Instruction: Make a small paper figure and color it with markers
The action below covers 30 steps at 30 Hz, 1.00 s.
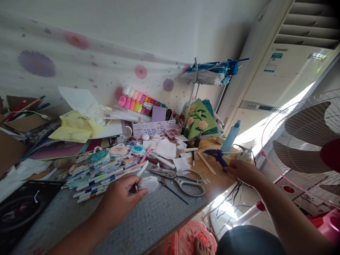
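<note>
My left hand (126, 193) pinches a small white wad with a finely gridded surface (148, 184) between thumb and fingers, above the grey cutting mat (127, 226). A narrow white strip sticks up beside those fingers. At the table's right edge, my right hand (243, 172) has its fingers closed at the handle end of a dark blue glue gun (216, 154). The gun lies on the wooden tabletop, its nozzle pointing left. Large grey-handled scissors (186, 180) rest just right of the white wad, with a thin blue stick (175, 194) beneath them.
Several markers (92, 187) and paper cutouts (98, 157) crowd the left. Behind lie white paper squares (164, 148), a green flower card (200, 120) and a clay set (140, 102). A light blue bottle (231, 137) stands back right. A fan (300, 141) and dangling cables flank the table's right edge.
</note>
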Tool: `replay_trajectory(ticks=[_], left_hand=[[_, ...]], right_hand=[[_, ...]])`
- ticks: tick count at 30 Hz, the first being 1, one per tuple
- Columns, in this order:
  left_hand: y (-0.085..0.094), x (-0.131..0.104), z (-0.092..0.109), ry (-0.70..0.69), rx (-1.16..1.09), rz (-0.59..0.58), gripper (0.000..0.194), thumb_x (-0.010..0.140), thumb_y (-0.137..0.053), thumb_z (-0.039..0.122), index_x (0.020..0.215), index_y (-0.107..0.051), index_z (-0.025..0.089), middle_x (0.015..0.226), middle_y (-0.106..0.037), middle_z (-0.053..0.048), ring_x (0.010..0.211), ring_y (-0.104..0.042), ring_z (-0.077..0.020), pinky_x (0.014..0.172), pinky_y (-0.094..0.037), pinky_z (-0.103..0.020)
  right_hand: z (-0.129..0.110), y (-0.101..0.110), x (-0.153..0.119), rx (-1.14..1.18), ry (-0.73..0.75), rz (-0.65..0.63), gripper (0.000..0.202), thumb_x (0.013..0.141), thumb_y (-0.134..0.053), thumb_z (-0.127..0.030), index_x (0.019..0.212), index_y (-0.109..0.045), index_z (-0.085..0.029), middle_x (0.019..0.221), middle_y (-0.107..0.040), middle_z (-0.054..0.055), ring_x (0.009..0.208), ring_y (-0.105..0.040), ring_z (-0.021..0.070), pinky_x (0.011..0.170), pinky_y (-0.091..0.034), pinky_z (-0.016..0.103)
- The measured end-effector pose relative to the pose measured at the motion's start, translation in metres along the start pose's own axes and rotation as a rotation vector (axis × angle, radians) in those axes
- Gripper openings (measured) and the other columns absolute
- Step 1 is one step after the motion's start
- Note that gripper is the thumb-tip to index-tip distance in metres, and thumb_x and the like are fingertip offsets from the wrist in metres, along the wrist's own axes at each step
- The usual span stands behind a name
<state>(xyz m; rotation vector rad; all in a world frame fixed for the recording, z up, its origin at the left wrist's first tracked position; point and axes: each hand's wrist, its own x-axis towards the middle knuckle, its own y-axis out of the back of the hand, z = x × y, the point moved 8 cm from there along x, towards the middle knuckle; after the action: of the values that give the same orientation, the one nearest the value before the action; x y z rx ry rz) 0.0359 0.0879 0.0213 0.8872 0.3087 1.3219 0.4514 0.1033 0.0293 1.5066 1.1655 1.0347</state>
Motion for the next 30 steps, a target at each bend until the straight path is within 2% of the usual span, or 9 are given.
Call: replay_trajectory(ticks=[4,7,9,12,14,17,24,27,30], left_hand=[[-0.008,-0.003,0.002,0.043,-0.073,-0.1,0.025,0.075,-0.058,0.038,0.061,-0.047,0.02,0.064,-0.047,0.003,0.064,-0.05,-0.0174,0.06,-0.037,-0.026],[-0.026,-0.009,0.012,0.012,-0.161,-0.312,0.017,0.071,-0.064,0.031,0.063,-0.055,0.018,0.067,-0.049,0.002,0.066,-0.051,-0.0162,0.061,-0.036,-0.025],[-0.036,-0.016,0.02,-0.032,-0.187,-0.449,0.014,0.068,-0.069,0.028,0.066,-0.059,0.017,0.07,-0.051,0.003,0.066,-0.05,-0.0147,0.061,-0.035,-0.023],[-0.041,-0.022,0.024,-0.064,-0.181,-0.536,0.013,0.065,-0.074,0.024,0.067,-0.062,0.018,0.07,-0.051,0.005,0.066,-0.049,-0.0125,0.06,-0.034,-0.022],[-0.041,-0.023,0.024,-0.062,-0.184,-0.559,0.014,0.064,-0.075,0.023,0.067,-0.063,0.018,0.069,-0.05,0.005,0.066,-0.049,-0.0118,0.06,-0.033,-0.021],[-0.041,-0.023,0.023,-0.056,-0.2,-0.583,0.015,0.063,-0.075,0.025,0.067,-0.063,0.018,0.07,-0.051,0.005,0.066,-0.049,-0.0117,0.061,-0.033,-0.021],[-0.041,-0.02,0.02,-0.069,-0.212,-0.571,0.015,0.066,-0.074,0.03,0.071,-0.066,0.018,0.071,-0.053,0.004,0.067,-0.051,-0.0125,0.06,-0.035,-0.022],[-0.039,-0.019,0.02,-0.09,-0.216,-0.534,0.012,0.068,-0.072,0.028,0.075,-0.068,0.019,0.075,-0.055,0.003,0.07,-0.054,-0.014,0.064,-0.037,-0.023],[-0.036,-0.018,0.02,-0.115,-0.192,-0.507,0.011,0.071,-0.071,0.027,0.079,-0.07,0.02,0.079,-0.057,0.002,0.073,-0.056,-0.0151,0.067,-0.04,-0.024]], right_hand=[[-0.093,-0.009,-0.032,0.13,0.384,-0.119,0.018,0.085,-0.056,-0.033,0.081,-0.07,-0.022,0.084,-0.068,0.004,0.077,-0.063,0.0185,0.073,-0.048,0.029],[-0.165,-0.002,-0.057,0.378,0.742,0.02,0.021,0.091,-0.052,-0.024,0.101,-0.069,-0.02,0.106,-0.066,0.011,0.097,-0.062,0.0202,0.086,-0.049,0.032],[-0.194,-0.004,-0.067,0.497,0.859,0.044,0.024,0.092,-0.053,-0.022,0.11,-0.067,-0.019,0.116,-0.064,0.013,0.107,-0.061,0.0223,0.092,-0.048,0.035],[-0.225,-0.016,-0.075,0.59,0.96,-0.078,0.03,0.093,-0.052,-0.023,0.121,-0.063,-0.019,0.127,-0.061,0.014,0.117,-0.056,0.0232,0.099,-0.045,0.037],[-0.236,-0.022,-0.077,0.603,0.985,-0.166,0.031,0.094,-0.052,-0.023,0.123,-0.062,-0.017,0.123,-0.064,0.014,0.116,-0.057,0.0234,0.098,-0.045,0.037],[-0.244,-0.028,-0.074,0.584,0.966,-0.261,0.026,0.091,-0.057,-0.023,0.111,-0.069,-0.013,0.103,-0.07,0.013,0.097,-0.063,0.0226,0.087,-0.049,0.034],[-0.255,-0.032,-0.076,0.481,0.983,-0.346,0.013,0.08,-0.063,-0.008,0.083,-0.075,-0.012,0.079,-0.067,0.006,0.075,-0.061,0.0161,0.07,-0.045,0.025],[-0.253,-0.036,-0.073,0.432,0.921,-0.362,0.014,0.078,-0.06,-0.006,0.078,-0.072,-0.014,0.077,-0.066,0.003,0.072,-0.057,0.0151,0.067,-0.042,0.025],[-0.242,-0.039,-0.064,0.499,0.767,-0.409,0.011,0.077,-0.058,-0.009,0.074,-0.066,-0.016,0.072,-0.061,0.0,0.067,-0.05,0.0139,0.063,-0.036,0.026]])
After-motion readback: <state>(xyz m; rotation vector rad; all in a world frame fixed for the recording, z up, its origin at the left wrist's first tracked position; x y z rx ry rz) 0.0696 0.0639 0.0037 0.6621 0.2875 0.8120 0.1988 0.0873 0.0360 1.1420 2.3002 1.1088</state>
